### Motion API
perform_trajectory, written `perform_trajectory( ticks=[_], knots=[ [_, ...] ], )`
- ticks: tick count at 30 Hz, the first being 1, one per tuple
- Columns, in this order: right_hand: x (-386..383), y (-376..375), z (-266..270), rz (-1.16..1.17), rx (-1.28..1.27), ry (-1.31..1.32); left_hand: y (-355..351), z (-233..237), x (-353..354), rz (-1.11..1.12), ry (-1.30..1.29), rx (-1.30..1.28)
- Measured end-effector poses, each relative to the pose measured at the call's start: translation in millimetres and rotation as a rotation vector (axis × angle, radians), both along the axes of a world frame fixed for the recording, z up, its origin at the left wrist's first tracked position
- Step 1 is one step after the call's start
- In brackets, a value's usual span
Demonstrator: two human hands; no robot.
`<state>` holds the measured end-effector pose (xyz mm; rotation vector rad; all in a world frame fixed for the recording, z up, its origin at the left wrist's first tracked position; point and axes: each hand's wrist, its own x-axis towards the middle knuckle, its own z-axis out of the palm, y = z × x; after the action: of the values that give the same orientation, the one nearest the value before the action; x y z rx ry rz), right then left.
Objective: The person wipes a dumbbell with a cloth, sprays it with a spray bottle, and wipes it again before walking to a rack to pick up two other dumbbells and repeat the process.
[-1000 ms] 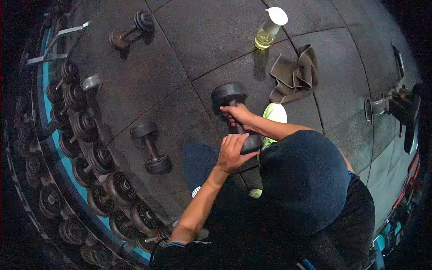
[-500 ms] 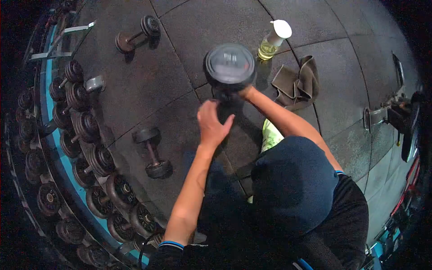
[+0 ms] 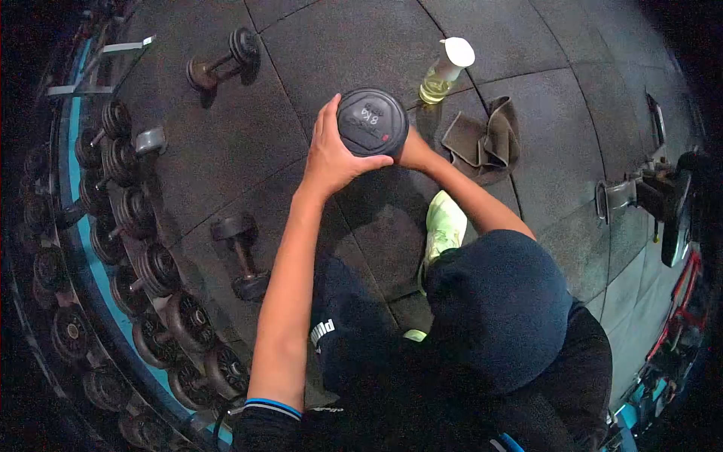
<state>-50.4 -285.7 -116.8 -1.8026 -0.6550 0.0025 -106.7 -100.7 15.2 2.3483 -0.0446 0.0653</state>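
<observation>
I hold a black dumbbell [image 3: 371,121] upright in front of me, its round end face marked 8 kg turned toward the camera. My left hand [image 3: 331,154] cups the left side of that upper head. My right hand [image 3: 413,151] is on the right side just under the head, mostly hidden behind it. The handle and lower head are out of sight below. Both forearms stretch forward over the dark rubber floor [image 3: 331,53].
A spray bottle [image 3: 444,64] of yellow liquid and a crumpled grey cloth [image 3: 482,139] lie on the floor ahead. Loose dumbbells [image 3: 222,64] [image 3: 242,256] rest on the floor to the left. A curved rack of dumbbells [image 3: 128,226] runs along the left. Machine hardware [image 3: 655,196] stands right.
The dumbbell was lifted from a low horizontal hold and turned on end. My left hand moved from open beside it to cupping its upper head.
</observation>
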Motion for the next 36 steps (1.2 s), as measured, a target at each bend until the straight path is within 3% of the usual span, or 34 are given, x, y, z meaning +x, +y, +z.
perform_trajectory(
  ticks=[2, 4, 6, 11, 12, 15, 18, 21, 23, 27, 30, 33, 35, 36],
  knots=[
    [-9, -46, 16, -0.237, -0.177, 0.249, 0, 0, -4, 0.018, -0.001, -0.024],
    [-6, -83, 17, -0.689, -0.005, 0.115, -1, -2, -8, 0.042, -0.001, -0.063],
    [21, -107, 42, -0.759, -0.119, -0.076, -4, -4, -10, 0.066, -0.003, -0.105],
    [94, -108, 65, -0.477, -0.131, -0.100, -5, -8, -7, 0.084, -0.011, -0.127],
    [105, -108, 56, -0.344, 0.034, 0.024, -5, -7, -7, 0.083, 0.001, -0.133],
    [123, -109, 39, -0.328, -0.201, 0.303, -5, -9, -8, 0.088, -0.003, -0.137],
    [112, -107, 34, -0.373, -0.011, 0.191, -6, -12, -8, 0.095, -0.033, -0.151],
    [71, -119, 81, -0.341, 0.073, 0.118, -6, -17, -8, 0.092, -0.049, -0.210],
    [44, -125, 128, -0.384, 0.227, 0.154, -6, -14, -10, 0.097, -0.038, -0.207],
    [27, -138, 157, -0.280, 0.575, 0.348, -8, -15, -10, 0.111, -0.090, -0.179],
    [15, -136, 164, -0.184, 0.428, 0.386, -8, -18, -11, 0.120, -0.095, -0.236],
    [1, -135, 150, -0.138, -0.099, 0.388, -10, -15, -15, 0.149, -0.007, -0.364],
    [-8, -124, 152, 0.106, -0.263, 0.290, -14, -20, -20, 0.203, 0.003, -0.358],
    [-18, -114, 162, 0.096, -0.287, 0.331, -17, -25, -24, 0.230, 0.012, -0.355]
  ],
)
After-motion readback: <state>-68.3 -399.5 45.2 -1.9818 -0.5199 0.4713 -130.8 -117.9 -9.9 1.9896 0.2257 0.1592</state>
